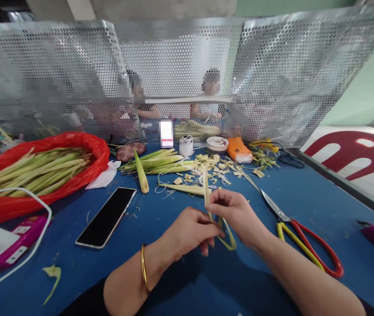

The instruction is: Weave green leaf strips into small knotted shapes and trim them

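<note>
My left hand (190, 232), with a gold bangle on its wrist, pinches a pale green-yellow leaf strip (206, 182) near its lower part. Thumb and fingertips of my right hand (238, 215) grip the same strip just above. One end stands upright over the hands, and a thin folded length hangs in a loop below my right hand. Some fingertips of my left hand are hidden behind the strip and the thumb. Just beyond the hands lies a long leaf piece (185, 188) among cut scraps (211, 164) and white thread.
Scissors (281, 210) lie open at right, a phone (106, 218) at left. A red bag (55, 188) holds long leaves. A leaf bundle (160, 160), thread spool (186, 145), tape roll (217, 144) and orange packet (239, 149) stand before a perforated metal screen (177, 57); people sit behind it.
</note>
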Tool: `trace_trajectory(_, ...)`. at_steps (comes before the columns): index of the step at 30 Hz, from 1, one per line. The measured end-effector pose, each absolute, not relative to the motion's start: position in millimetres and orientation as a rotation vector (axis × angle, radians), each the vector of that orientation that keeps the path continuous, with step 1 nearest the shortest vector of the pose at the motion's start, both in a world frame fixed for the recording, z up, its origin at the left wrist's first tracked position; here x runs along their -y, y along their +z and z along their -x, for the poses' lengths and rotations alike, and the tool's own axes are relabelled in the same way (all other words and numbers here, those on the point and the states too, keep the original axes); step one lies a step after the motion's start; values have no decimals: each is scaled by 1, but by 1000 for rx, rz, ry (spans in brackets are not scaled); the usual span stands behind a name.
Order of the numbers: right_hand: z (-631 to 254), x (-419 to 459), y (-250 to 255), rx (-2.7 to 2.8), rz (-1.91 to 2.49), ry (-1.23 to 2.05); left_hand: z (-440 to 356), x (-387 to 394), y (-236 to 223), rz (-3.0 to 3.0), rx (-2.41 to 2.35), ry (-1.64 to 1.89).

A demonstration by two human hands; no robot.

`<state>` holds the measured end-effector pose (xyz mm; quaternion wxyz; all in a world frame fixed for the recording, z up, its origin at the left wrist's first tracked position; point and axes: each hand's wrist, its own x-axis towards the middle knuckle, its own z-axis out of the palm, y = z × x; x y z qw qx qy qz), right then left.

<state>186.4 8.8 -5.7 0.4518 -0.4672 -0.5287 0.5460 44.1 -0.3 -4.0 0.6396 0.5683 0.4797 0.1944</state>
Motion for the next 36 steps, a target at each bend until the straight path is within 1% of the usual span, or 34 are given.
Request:
trace_trajectory(6, -181, -8, -15, 1232, 1207, 1242, -39, -2, 0, -1300, -1032, 341)
trace_trajectory(10, -180, -11, -21, 1301, 1247, 1154, -39, -2, -2, -1266, -1014, 331)
trace_trajectory(13, -186, -16, -20, 1418, 1250, 1042, -39, -3, -2, -1181, -1001, 371)
trace_trajectory(17, -201, -20, -7, 1517, 1201, 764, -36, -8, -3, -1031, -959, 502)
trace_trajectory(19, -208, -19, 0, 1568, 1213, 688, -33, -11, -3, -987, -949, 571)
trace_trajectory(21, -212, -18, 5, 1650, 1250, 691, -31, -14, -3, -951, -961, 630)
trace_trajectory(27, -204, -12, 0, 1884, 1271, 854, -31, -14, -1, -974, -1051, 814)
trace_trajectory(33, -199, -9, -9, 1931, 1247, 690, -36, -15, -4, -1072, -1185, 870)
trace_trajectory(36, -199, -10, -10, 1943, 1253, 659, -35, -18, -8, -1076, -1222, 885)
